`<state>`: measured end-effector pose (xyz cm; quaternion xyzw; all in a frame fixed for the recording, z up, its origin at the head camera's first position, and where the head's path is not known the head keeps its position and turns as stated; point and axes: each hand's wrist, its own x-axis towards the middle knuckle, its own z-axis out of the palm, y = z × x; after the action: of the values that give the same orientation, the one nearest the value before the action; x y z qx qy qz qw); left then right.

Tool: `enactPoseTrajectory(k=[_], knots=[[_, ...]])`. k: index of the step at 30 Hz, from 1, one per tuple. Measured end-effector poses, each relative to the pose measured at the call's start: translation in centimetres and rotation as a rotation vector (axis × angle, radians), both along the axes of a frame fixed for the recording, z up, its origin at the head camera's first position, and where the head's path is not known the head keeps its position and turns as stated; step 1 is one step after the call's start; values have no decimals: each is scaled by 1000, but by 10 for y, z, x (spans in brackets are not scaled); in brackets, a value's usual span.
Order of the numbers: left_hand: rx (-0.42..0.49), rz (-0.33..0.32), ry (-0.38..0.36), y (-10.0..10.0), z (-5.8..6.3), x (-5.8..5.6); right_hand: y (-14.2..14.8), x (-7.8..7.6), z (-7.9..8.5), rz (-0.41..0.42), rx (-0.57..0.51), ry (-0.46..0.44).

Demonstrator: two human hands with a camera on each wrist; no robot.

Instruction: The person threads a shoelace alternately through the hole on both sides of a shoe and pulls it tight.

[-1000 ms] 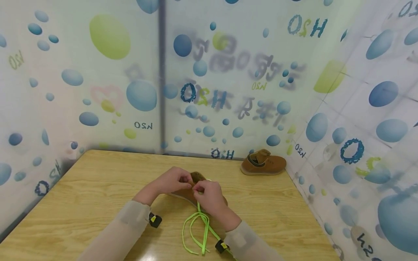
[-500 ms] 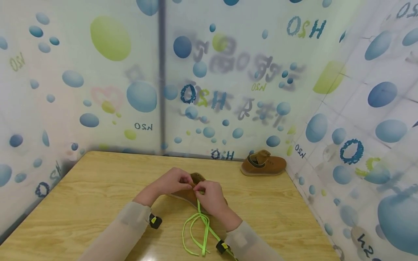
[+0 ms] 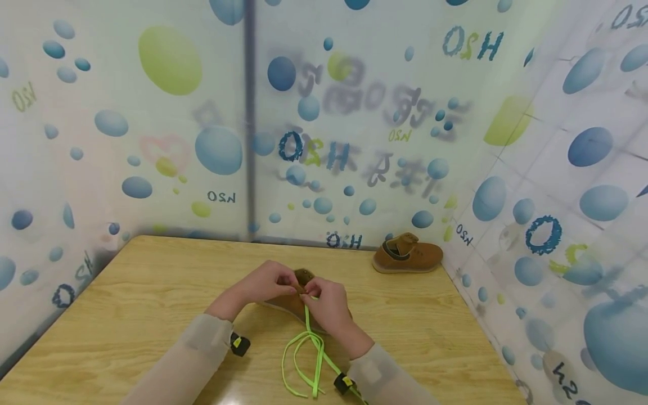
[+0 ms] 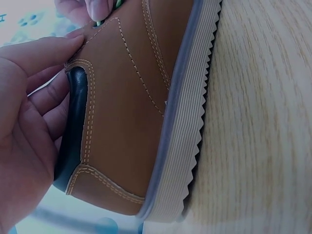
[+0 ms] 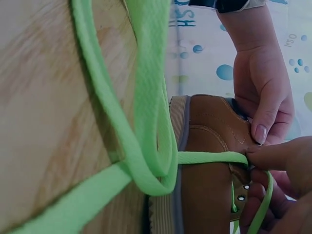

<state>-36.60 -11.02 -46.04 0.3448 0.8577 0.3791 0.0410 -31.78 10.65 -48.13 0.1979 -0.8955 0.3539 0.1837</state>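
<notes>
A brown leather shoe with a dark collar stands on the table. My left hand holds its upper edge near the eyelets; in the left wrist view the thumb lies outside and the other fingers reach inside the opening. At an eyelet, my right hand pinches a bright green shoelace. The lace runs down the shoe's side and lies in loops on the table in front. The tongue shows just behind the fingertips. In the head view both hands cover much of the shoe, and the lace's tip is hidden.
A second brown shoe, with no lace visible, sits at the table's back right corner. The wooden table meets patterned walls behind and at the right. A small black device hangs at the left wrist, another at the right.
The right fingers have shifted slightly at the eyelet, still close against the left fingertips. The left hand, both shoes and the lace loops on the table stay almost the same.
</notes>
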Motion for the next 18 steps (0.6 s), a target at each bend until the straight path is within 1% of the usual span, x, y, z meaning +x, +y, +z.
enactPoseTrajectory(k=[3,6,9,11,13,15,18], knots=[[1,7,-12,0,0,1,1,-2,-2,-8,12,-20],[3,23,-40,0,2,0,2,-5,-3,2,23,-41],[-16,33,-66,1,5,-4,3,-7,-3,20,22,-52],[-48,24,-84,4,8,-8,4,-7,-3,28,25,-53],[-98,-5,-100,7,11,-14,5,-8,-4,33,32,-45],[-140,-51,-138,10,15,-19,6,-8,-5,40,36,-35],[-161,-128,-226,12,20,-27,5,-6,-5,58,32,-24]])
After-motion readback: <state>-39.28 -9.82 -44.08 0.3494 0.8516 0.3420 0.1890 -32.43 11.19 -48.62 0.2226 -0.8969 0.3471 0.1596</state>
